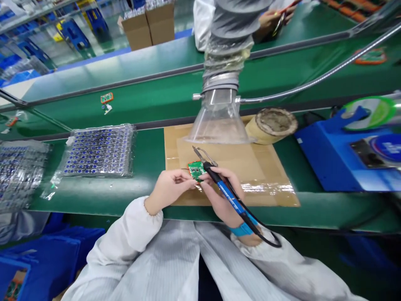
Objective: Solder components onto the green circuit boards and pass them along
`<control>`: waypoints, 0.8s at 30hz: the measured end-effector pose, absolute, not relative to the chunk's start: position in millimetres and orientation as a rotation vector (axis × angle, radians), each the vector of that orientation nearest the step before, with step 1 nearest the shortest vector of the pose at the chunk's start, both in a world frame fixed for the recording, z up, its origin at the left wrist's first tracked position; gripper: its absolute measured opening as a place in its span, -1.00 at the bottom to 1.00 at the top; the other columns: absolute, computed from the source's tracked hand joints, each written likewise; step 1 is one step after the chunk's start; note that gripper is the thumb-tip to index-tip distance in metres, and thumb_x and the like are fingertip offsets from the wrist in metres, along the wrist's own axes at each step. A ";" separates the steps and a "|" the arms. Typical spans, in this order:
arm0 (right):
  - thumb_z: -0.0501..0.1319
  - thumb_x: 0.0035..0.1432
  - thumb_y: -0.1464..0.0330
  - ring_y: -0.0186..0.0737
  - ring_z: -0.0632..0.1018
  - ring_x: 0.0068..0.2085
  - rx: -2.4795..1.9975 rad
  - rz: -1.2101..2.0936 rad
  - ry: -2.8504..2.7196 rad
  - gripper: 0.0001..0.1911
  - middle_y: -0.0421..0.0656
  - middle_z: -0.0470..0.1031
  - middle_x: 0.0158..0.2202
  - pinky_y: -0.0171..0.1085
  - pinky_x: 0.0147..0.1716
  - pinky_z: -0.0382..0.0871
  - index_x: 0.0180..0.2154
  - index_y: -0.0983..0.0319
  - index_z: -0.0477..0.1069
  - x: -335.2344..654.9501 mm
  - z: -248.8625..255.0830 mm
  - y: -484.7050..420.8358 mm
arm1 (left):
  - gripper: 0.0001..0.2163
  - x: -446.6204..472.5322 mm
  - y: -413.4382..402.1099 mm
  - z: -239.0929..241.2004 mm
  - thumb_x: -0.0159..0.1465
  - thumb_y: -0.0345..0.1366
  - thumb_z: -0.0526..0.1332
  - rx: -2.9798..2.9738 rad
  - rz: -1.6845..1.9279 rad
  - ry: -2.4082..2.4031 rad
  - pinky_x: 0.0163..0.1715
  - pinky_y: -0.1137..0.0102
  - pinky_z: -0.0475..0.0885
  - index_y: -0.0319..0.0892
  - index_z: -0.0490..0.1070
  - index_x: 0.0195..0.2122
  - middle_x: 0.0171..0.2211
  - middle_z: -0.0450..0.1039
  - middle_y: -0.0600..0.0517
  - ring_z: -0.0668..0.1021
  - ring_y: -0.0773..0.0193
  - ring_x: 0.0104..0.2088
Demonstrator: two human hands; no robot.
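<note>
A small green circuit board [196, 168] with an orange edge is held just above a tape-covered cardboard sheet [263, 175]. My left hand [172, 186] pinches its lower left side between thumb and fingers. Across my right hand [223, 200] lies a soldering iron [228, 192] with a blue and black handle, its metal tip pointing up and left past the board. The fingertips of that same hand touch the board's lower right edge. A thin dark wire shows at the board's left. A blue band [242, 229] circles my right wrist.
A clear fume hood [219, 121] hangs above the sheet, near a round yellowish pot [272, 125]. Plastic-wrapped parts trays [98, 150] lie left, a blue box [326, 156] right. Behind runs a green belt carrying a small board [107, 98]. Another person's hand [270, 19] is across it.
</note>
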State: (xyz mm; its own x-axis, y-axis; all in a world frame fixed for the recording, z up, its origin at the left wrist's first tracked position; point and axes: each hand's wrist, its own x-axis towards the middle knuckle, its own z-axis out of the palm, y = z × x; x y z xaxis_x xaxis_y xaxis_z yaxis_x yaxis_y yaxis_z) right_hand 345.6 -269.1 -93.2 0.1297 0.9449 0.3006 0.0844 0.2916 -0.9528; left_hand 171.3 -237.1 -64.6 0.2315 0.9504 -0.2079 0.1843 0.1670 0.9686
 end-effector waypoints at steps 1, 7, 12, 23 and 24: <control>0.36 0.24 0.35 -0.24 0.67 -0.24 -1.090 0.878 -1.248 -0.64 -0.16 0.64 -0.20 -0.21 -0.20 0.61 0.04 0.11 0.38 343.6 -92.6 -268.6 | -0.86 173.7 -238.7 -63.4 0.19 -0.21 0.40 1.335 0.791 1.225 -0.36 0.41 0.55 -0.15 0.57 -0.43 -0.45 0.64 0.02 0.63 0.29 -0.43; 0.40 0.19 0.32 -0.23 0.67 -0.30 -1.089 0.968 -1.121 -0.70 -0.22 0.63 -0.30 -0.22 -0.25 0.63 -0.06 0.12 0.41 338.8 -89.6 -266.4 | -0.87 180.8 -243.0 -63.1 0.23 -0.22 0.37 1.567 0.736 1.289 -0.48 0.42 0.45 -0.13 0.60 -0.42 -0.47 0.62 0.05 0.55 0.31 -0.50; 0.41 0.18 0.32 -0.22 0.69 -0.30 -1.076 0.987 -1.077 -0.73 -0.23 0.65 -0.33 -0.21 -0.21 0.64 -0.10 0.12 0.42 341.8 -86.8 -261.4 | -0.90 181.9 -240.9 -58.8 0.24 -0.24 0.36 1.485 0.815 1.250 -0.35 0.39 0.55 -0.12 0.63 -0.37 -0.39 0.67 0.02 0.64 0.26 -0.39; 0.42 0.17 0.32 -0.22 0.66 -0.30 -1.130 0.923 -1.097 -0.71 -0.24 0.61 -0.33 -0.19 -0.20 0.62 -0.08 0.09 0.44 340.4 -99.9 -260.4 | -0.83 177.8 -233.5 -56.2 0.24 -0.23 0.34 1.512 0.801 1.308 -0.38 0.42 0.47 -0.18 0.59 -0.43 -0.43 0.65 0.02 0.59 0.31 -0.44; 0.42 0.17 0.33 -0.22 0.66 -0.30 -1.137 0.904 -1.098 -0.71 -0.24 0.61 -0.33 -0.19 -0.21 0.61 -0.08 0.09 0.44 341.9 -101.2 -260.2 | -0.84 175.3 -229.7 -57.8 0.25 -0.24 0.33 1.558 0.784 1.339 -0.37 0.41 0.46 -0.18 0.58 -0.43 -0.43 0.64 0.02 0.59 0.30 -0.42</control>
State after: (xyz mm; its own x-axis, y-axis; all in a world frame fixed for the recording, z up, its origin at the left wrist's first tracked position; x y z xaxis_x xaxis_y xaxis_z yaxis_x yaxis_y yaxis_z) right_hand 341.9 -260.2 -101.2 0.2388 0.9508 0.1973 -0.0113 0.2059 -0.9785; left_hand 175.3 -229.7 -57.8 0.2094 0.9735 -0.0917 0.3971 0.0011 0.9178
